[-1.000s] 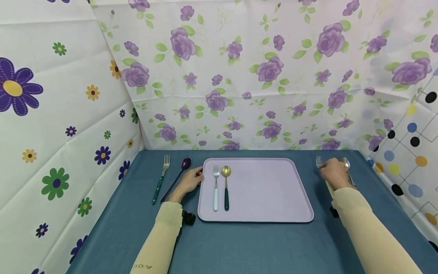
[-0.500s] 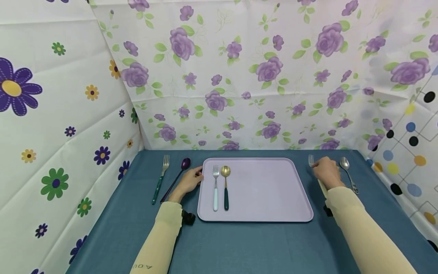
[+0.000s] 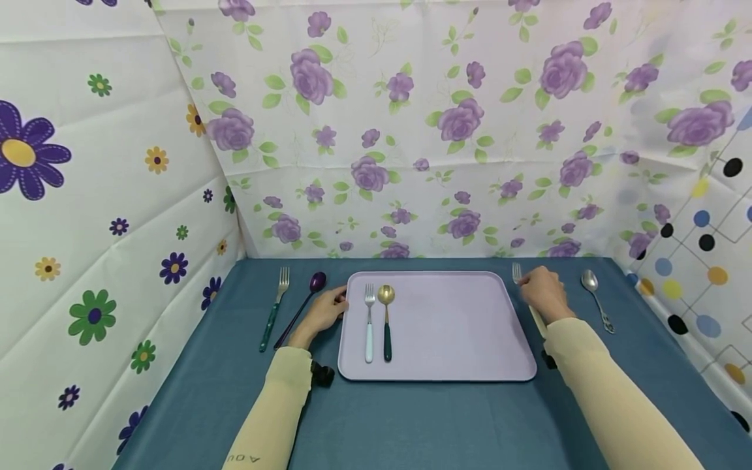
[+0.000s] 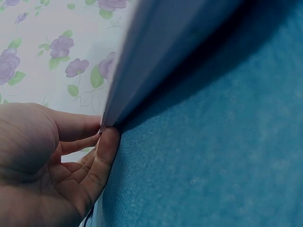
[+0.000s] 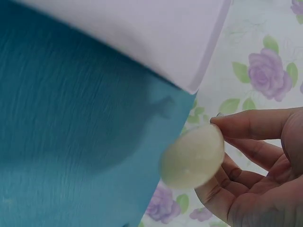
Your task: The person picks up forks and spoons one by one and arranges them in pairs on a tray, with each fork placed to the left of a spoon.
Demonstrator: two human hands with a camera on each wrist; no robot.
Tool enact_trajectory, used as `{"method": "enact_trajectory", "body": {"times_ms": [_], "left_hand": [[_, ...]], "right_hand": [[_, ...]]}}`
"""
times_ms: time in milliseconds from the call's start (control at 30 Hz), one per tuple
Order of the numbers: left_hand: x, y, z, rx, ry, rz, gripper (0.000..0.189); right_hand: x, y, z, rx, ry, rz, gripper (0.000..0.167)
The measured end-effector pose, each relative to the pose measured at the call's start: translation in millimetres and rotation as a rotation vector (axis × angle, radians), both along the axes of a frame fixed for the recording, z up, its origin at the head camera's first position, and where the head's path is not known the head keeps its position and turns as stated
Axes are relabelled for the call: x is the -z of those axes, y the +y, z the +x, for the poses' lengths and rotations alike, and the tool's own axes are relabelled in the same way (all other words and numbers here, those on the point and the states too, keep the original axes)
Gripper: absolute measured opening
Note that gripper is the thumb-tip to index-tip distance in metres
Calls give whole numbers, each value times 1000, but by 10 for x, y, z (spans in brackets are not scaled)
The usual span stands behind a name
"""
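Observation:
My left hand (image 3: 323, 313) pinches the left rim of the lilac tray (image 3: 458, 326); in the left wrist view, thumb and finger meet at the rim's edge. A fork with a cream handle (image 3: 537, 321) is in my right hand (image 3: 544, 295), just right of the tray. Its tines point to the back and its middle is hidden by the fingers. The right wrist view shows the handle (image 5: 191, 158) nearly end-on, pinched near the fingertips. On the tray's left part lie a fork with a pale blue handle (image 3: 369, 329) and a gold spoon with a dark green handle (image 3: 387, 333).
Left of the tray, a green-handled fork (image 3: 271, 320) and a dark purple spoon (image 3: 317, 282) lie on the blue tablecloth (image 3: 435, 424). A silver spoon (image 3: 598, 301) lies at the right. Flowered cloth (image 3: 376, 130) hangs behind the table, with more patterned cloth at both sides.
My right hand has moved left with the cream-handled fork, away from the silver spoon and up to the tray's right side. The left hand stays on the tray's rim.

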State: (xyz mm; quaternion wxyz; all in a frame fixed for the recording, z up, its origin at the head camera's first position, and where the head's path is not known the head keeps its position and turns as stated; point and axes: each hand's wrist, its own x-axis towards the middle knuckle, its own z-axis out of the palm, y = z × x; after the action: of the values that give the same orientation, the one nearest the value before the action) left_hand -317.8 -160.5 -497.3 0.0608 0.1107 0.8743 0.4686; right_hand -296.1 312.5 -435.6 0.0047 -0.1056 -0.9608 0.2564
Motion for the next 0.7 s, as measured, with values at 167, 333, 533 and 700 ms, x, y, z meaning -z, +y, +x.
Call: {"method": "enact_trajectory", "body": {"times_ms": [167, 333, 533, 700], "left_hand": [[-6, 8, 7, -9, 0, -4, 51], [-6, 8, 8, -8, 2, -10, 51], [5, 3, 0, -6, 0, -9, 51], [6, 7, -2, -8, 0, -5, 51]], "right_hand": [[-7, -71, -5, -31, 10, -5, 40], [-13, -130, -21, -52, 6, 0, 42], [-18, -225, -29, -72, 1, -1, 42], [-7, -301, -37, -97, -1, -16, 38]]}}
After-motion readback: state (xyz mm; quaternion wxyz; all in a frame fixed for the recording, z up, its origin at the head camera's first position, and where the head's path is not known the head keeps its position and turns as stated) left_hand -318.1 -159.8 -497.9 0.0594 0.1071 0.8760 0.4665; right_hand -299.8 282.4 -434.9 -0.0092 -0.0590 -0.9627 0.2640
